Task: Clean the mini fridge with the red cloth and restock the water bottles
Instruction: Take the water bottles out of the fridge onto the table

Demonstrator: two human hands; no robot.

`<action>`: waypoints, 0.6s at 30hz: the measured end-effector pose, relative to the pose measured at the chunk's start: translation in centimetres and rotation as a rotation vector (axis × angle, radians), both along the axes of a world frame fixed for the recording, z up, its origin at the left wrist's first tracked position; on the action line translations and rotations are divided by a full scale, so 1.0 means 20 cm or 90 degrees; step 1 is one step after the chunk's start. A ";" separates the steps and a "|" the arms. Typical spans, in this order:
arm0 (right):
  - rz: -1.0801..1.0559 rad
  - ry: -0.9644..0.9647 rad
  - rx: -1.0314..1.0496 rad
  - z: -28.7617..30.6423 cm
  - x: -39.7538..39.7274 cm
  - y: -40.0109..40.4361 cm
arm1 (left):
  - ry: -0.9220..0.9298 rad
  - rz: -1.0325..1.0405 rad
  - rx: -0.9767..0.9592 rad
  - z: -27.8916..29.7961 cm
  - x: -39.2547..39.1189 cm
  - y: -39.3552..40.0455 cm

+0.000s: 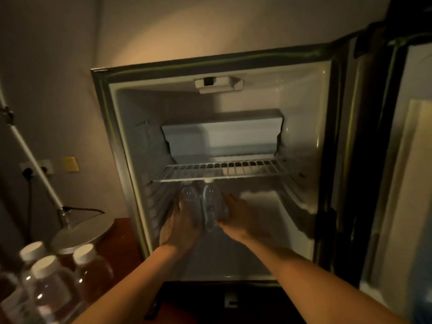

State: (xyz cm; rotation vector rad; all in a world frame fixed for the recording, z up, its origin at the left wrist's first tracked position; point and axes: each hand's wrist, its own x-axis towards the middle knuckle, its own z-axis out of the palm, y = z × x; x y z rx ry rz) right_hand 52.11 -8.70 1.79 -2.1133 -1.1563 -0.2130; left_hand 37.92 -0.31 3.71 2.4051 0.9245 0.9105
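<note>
We see the fridge (121,141) standing open, its door (397,160) swung out to the right. Both our arms reach into the lower compartment, beneath the wire shelf (233,168). There, two clear bottles (211,202) stand upright side by side on the fridge floor, touching or nearly so, their white caps just under the shelf's front edge.

Our left hand (178,226) wraps around the left bottle, its fingers curled round the body. Our right hand (237,212) grips the right bottle from the right side, thumb at the front, fingers round the far side. The picture is dim and blurred here, so we cannot tell whether the bottles rest fully on the floor or are held slightly above it.

Above the shelf sits a small white freezer box (222,134) against the back wall.

At lower left, on the brown bench (121,232), three more capped bottles (53,288) stand close together, next to the round base of a lamp (81,232).
</note>
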 end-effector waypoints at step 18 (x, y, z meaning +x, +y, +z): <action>0.025 0.104 0.226 -0.05 0.06 0.21 | -0.127 0.027 -0.070 -0.06 0.15 0.10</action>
